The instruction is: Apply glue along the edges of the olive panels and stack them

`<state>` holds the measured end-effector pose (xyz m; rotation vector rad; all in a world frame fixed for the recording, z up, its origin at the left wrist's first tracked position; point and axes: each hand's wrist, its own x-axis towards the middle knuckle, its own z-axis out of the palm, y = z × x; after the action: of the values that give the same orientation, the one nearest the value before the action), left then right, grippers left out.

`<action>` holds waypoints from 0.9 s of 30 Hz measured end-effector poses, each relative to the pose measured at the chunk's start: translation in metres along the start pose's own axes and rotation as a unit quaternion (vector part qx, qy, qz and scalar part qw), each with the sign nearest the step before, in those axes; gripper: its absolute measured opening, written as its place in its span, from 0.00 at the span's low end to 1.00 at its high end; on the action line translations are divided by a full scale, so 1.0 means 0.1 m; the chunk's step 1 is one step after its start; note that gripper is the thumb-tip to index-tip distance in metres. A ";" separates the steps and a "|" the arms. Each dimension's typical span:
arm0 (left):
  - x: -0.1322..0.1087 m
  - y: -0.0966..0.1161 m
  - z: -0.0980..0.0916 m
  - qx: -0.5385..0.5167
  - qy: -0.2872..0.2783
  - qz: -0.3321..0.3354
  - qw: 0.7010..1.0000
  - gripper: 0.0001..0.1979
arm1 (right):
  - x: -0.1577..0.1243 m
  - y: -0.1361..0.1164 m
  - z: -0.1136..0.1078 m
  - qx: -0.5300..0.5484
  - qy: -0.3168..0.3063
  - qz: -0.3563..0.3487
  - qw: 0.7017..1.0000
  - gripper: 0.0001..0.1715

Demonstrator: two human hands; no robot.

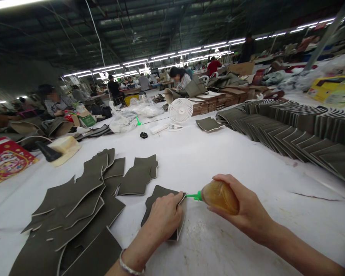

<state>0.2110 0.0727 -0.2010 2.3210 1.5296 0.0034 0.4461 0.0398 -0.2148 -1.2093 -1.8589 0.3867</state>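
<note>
My left hand [164,216] presses closed on a small stack of dark olive cut pieces [156,194] lying on the white table [218,161], with the thumb at the stack's right edge. My right hand [244,209] is wrapped round an amber glue bottle [220,196]. The bottle's green nozzle [194,196] points left and touches the edge of the held pieces. A silver bracelet [128,266] sits on my left wrist.
Several more olive cut pieces [83,195] lie spread at the left. Long overlapping rows of pieces [299,122] run along the right. A white fan [180,110], plastic bags [123,120] and a red patterned box [5,159] stand farther back. Other people work at distant tables.
</note>
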 end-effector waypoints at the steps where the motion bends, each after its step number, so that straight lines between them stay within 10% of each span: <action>1: 0.00 0.00 0.00 0.002 -0.002 0.000 1.000 0.27 | -0.01 -0.01 0.00 -0.002 -0.004 -0.003 1.000 0.27; 27: -0.05 0.07 0.04 0.050 -0.016 -0.010 0.999 0.28 | -0.01 0.08 0.00 0.069 -0.009 0.084 0.994 0.26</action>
<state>0.2159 0.0646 -0.2018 2.3698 1.5711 -0.1162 0.4506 0.0427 -0.2203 -1.2743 -1.7199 0.6119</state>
